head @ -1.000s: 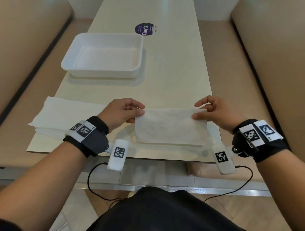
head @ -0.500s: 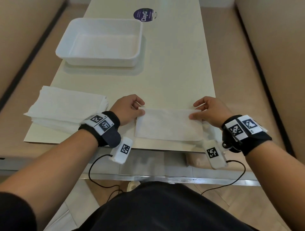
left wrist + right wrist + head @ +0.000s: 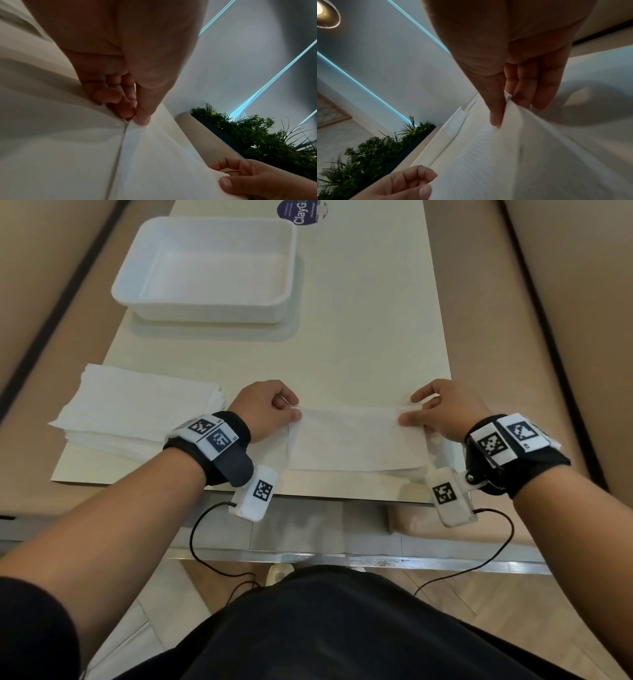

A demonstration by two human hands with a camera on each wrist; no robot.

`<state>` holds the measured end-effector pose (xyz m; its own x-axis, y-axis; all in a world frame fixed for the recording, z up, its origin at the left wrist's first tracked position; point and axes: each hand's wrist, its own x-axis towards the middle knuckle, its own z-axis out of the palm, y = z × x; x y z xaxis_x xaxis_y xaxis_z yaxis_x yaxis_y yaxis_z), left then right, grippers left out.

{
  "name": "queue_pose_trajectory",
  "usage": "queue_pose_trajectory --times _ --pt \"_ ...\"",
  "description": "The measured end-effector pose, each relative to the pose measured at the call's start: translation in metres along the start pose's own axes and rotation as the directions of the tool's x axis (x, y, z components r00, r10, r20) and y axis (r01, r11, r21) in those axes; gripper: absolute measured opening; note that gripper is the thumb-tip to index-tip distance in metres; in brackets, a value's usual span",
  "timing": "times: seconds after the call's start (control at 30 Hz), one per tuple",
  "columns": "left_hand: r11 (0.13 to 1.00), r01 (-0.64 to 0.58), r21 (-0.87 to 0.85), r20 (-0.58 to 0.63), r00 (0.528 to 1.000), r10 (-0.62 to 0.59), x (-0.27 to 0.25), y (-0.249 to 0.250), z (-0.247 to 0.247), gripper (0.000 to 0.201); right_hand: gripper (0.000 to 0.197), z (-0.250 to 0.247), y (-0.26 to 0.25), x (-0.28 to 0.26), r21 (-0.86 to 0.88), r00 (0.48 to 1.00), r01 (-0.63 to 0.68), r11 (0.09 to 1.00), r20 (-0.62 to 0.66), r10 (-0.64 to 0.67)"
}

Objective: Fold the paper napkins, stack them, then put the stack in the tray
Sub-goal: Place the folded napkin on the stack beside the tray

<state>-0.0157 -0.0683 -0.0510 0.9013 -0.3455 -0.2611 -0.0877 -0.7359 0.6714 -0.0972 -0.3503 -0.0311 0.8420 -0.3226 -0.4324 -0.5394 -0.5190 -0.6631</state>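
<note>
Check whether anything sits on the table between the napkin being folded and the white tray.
Nothing visible does. The napkin, pinched by the left hand and right hand, faces bare table up to the tray. The napkin pile lies off to the left.

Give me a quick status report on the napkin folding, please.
Left hand and right hand each pinch a far corner of the napkin. Tray holds nothing. Nothing in the way.
</note>
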Motion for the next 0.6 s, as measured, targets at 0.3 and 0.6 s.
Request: queue_pose_trajectory --times 0.3,0.6 --pt "0.999 -0.009 0.051 0.013 1.000 0.009 -0.002 0.004 0.000 0.019 0.036 -0.001 -0.001 0.001 0.052 0.998 -0.057 0.997 0.013 0.057" --pt "0.848 -0.343 0.405 0.060 0.935 0.350 -0.020 0.036 0.007 0.044 0.043 0.001 -0.004 0.005 -0.195 0.999 0.023 0.980 -0.034 -0.031"
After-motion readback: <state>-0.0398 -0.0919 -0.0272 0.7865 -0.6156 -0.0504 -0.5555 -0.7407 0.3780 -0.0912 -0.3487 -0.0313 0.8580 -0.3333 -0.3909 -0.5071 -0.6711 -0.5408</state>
